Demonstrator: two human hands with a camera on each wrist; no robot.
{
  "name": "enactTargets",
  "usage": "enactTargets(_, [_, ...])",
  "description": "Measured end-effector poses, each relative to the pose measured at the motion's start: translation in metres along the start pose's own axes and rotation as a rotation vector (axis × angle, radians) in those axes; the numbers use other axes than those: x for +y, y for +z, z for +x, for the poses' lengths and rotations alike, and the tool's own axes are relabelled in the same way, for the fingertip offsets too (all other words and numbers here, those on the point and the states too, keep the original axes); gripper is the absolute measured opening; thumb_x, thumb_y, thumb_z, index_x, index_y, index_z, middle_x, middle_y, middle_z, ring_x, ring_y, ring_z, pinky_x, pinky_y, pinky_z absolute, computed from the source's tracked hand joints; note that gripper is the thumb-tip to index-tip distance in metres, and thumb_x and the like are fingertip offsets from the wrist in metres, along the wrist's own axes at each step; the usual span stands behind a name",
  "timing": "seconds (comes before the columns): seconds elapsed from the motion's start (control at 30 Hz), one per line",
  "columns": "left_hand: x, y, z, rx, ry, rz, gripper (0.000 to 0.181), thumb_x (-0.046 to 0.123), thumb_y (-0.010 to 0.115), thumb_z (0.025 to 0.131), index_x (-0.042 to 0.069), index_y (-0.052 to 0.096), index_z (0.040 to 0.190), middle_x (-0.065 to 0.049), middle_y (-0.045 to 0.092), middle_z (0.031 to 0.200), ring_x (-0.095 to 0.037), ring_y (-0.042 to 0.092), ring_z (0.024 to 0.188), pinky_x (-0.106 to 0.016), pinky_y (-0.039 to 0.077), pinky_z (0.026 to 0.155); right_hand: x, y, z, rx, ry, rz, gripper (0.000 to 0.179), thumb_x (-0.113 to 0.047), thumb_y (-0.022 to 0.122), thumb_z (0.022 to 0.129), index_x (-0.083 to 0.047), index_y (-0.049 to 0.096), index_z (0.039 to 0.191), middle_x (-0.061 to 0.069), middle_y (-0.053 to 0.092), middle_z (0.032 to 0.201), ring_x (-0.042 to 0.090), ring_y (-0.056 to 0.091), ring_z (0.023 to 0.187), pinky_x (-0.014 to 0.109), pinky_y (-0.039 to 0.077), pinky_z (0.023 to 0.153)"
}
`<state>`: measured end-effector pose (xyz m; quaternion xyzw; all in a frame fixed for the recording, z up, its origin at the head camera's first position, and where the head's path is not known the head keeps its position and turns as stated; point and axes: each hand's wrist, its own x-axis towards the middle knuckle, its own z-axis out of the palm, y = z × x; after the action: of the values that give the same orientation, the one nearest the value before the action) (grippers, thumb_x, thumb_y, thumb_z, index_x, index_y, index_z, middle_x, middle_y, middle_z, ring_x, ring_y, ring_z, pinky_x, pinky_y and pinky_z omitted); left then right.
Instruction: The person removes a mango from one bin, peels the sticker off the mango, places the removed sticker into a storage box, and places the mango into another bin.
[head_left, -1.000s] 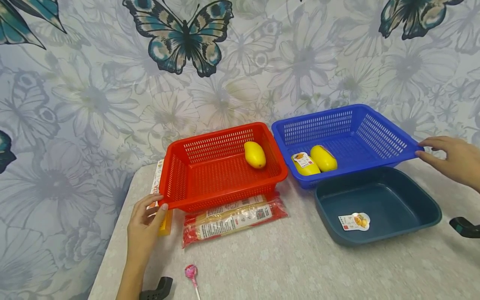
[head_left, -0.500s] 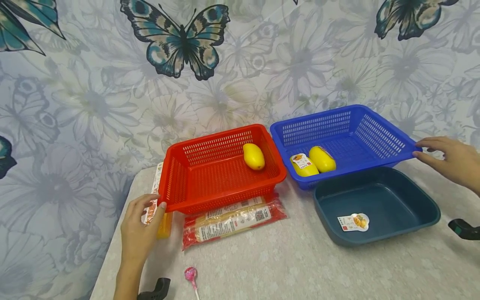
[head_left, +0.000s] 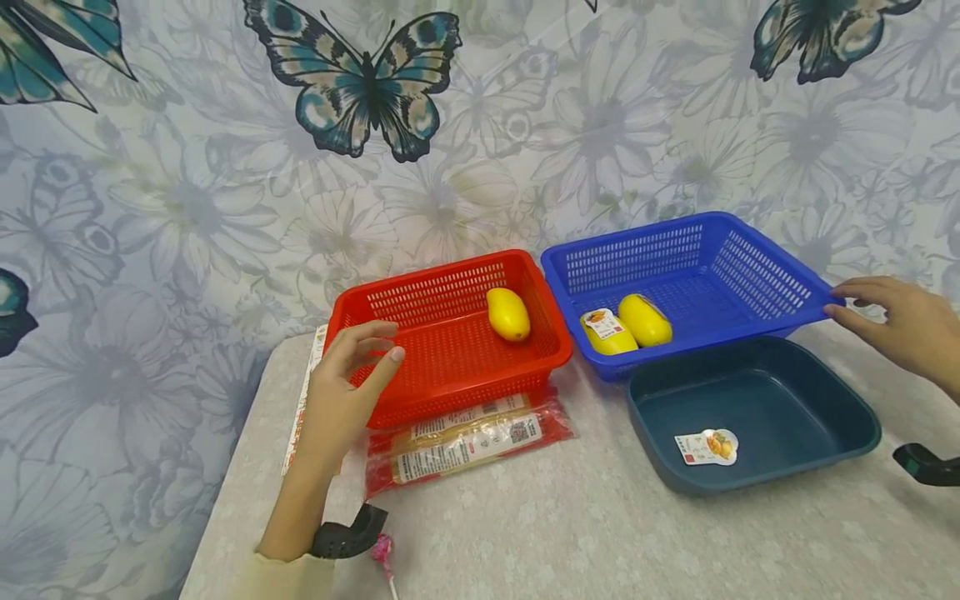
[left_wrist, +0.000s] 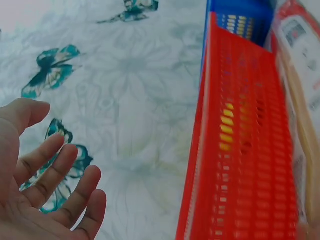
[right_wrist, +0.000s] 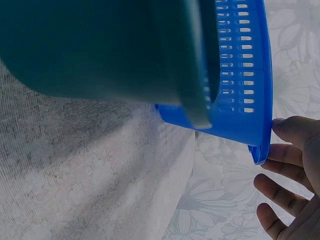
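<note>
My left hand (head_left: 348, 379) is raised in front of the left end of the red basket (head_left: 435, 402), fingers loosely bent and holding nothing; the left wrist view shows the palm and spread fingers apart from the basket. A yellow mango (head_left: 508, 315) lies inside the red basket. At the right, my right hand (head_left: 900, 321) pinches the rim corner of the blue basket (head_left: 637, 242) between thumb and fingers, as the right wrist view shows (right_wrist: 262, 150). Inside the blue basket are two yellow mangoes (head_left: 647, 321), the left one bearing a white label (head_left: 602, 323).
A dark teal basin (head_left: 795, 417) with a mango-printed label (head_left: 708, 447) stands before the blue basket. Red-ended plastic packets (head_left: 465, 446) lie under the red basket's front. A pink lollipop (head_left: 382, 550) is near the left wrist. A patterned wall hanging (head_left: 225, 208) rises behind.
My left hand has let go of the red basket's left corner and moved up and right, in front of the basket. My right hand stays at the blue basket's corner.
</note>
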<state>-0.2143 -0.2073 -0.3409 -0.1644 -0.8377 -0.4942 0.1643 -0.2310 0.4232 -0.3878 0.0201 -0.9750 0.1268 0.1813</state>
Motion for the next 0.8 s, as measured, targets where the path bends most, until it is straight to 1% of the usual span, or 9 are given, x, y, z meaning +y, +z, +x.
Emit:
enactTargets(0.1, [0.007,0.011,0.014,-0.026,0.012,-0.051,0.038,0.029,0.07,0.096,0.022,0.061,0.132,0.007,0.059,0.129,-0.012,0.058,0.112,-0.038,0.046,0.1,-0.002,-0.001,0.002,-0.014,-0.007,-0.012,0.044,-0.028,0.061,0.101,0.012,0.058,0.118,0.04,0.053,0.121,0.055,0.053,0.102,0.073,0.042,0.082])
enactTargets(0.17, [0.012,0.02,0.025,-0.038,0.032,-0.05,0.038,0.032,0.071,0.095,0.022,0.062,0.13,0.008,0.06,0.128,-0.011,0.059,0.111,-0.04,0.048,0.098,-0.004,-0.002,0.003,-0.016,-0.009,-0.01,0.043,-0.028,0.061,0.101,0.012,0.059,0.118,0.04,0.054,0.12,0.055,0.053,0.102,0.074,0.042,0.082])
enactTargets(0.23, [0.017,0.031,0.038,-0.058,0.052,-0.055,0.039,0.034,0.071,0.094,0.02,0.062,0.13,0.006,0.061,0.128,-0.013,0.059,0.11,-0.04,0.048,0.098,-0.005,-0.003,0.004,-0.018,-0.007,-0.008,0.042,-0.027,0.061,0.101,0.012,0.059,0.118,0.04,0.054,0.119,0.055,0.053,0.102,0.076,0.039,0.085])
enactTargets(0.33, [0.024,0.048,0.057,-0.107,0.063,-0.08,0.039,0.038,0.071,0.094,0.022,0.063,0.128,0.004,0.061,0.129,-0.015,0.06,0.109,-0.041,0.05,0.096,-0.007,-0.003,0.004,-0.027,0.008,-0.002,0.042,-0.025,0.062,0.1,0.014,0.058,0.117,0.04,0.054,0.118,0.056,0.052,0.102,0.076,0.039,0.086])
enactTargets(0.43, [0.03,0.066,0.073,-0.165,0.048,-0.115,0.04,0.043,0.07,0.093,0.024,0.063,0.128,0.005,0.061,0.128,-0.016,0.06,0.109,-0.042,0.052,0.093,-0.009,-0.003,0.001,-0.04,0.022,0.003,0.043,-0.025,0.061,0.101,0.015,0.058,0.117,0.041,0.053,0.117,0.057,0.051,0.102,0.076,0.038,0.086])
enactTargets(0.53, [0.035,0.083,0.085,-0.222,0.025,-0.114,0.043,0.047,0.07,0.092,0.027,0.063,0.129,0.01,0.061,0.125,-0.014,0.059,0.111,-0.038,0.052,0.092,-0.009,-0.002,-0.002,-0.043,0.032,0.008,0.042,-0.024,0.061,0.1,0.015,0.057,0.117,0.041,0.053,0.117,0.058,0.051,0.102,0.077,0.038,0.086])
enactTargets(0.6, [0.039,0.092,0.092,-0.253,0.025,-0.111,0.045,0.048,0.07,0.091,0.026,0.062,0.13,0.011,0.06,0.124,-0.015,0.058,0.112,-0.036,0.052,0.093,-0.009,-0.003,-0.004,-0.043,0.035,0.01,0.042,-0.023,0.062,0.1,0.015,0.057,0.117,0.041,0.052,0.117,0.058,0.05,0.103,0.077,0.038,0.086])
enactTargets(0.7, [0.044,0.104,0.1,-0.29,0.031,-0.112,0.045,0.047,0.07,0.091,0.028,0.062,0.131,0.012,0.06,0.123,-0.015,0.058,0.111,-0.035,0.052,0.09,-0.009,-0.003,-0.005,-0.041,0.036,0.008,0.041,-0.022,0.062,0.1,0.015,0.057,0.117,0.041,0.052,0.117,0.059,0.05,0.103,0.077,0.039,0.085])
enactTargets(0.8, [0.05,0.112,0.107,-0.313,0.042,-0.12,0.043,0.047,0.071,0.091,0.03,0.062,0.13,0.011,0.06,0.124,-0.014,0.058,0.109,-0.035,0.052,0.089,-0.01,-0.004,-0.005,-0.036,0.041,0.008,0.041,-0.023,0.061,0.1,0.014,0.057,0.118,0.04,0.052,0.118,0.059,0.05,0.104,0.077,0.039,0.086])
